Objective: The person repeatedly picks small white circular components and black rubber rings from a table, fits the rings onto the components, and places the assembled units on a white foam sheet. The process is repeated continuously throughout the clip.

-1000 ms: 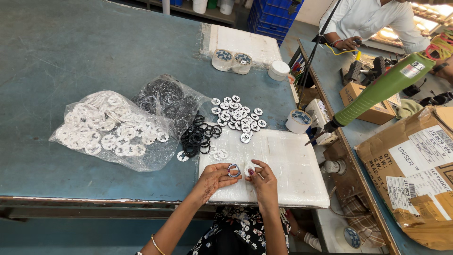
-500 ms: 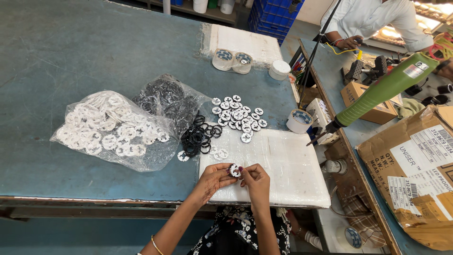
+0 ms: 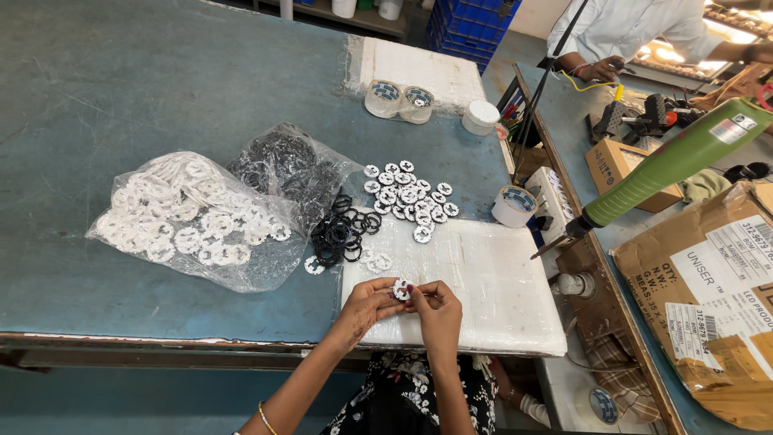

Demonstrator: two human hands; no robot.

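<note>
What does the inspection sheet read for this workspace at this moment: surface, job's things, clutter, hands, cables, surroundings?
Surface: blue-green table, white foam pad at near edge.
Job's things: white disc; loose black rings; bag of white discs; bag of black rings; finished discs.
Clutter: tape rolls.
Hands: left hand and right hand both pinch the disc.
Cables: yellow cable.
Surroundings: hanging green tool, cardboard box, another person.

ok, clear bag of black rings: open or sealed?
Open. The bag of black rings lies flat with its mouth toward the white pad, and loose black rings have spilled from it onto the table.
</note>
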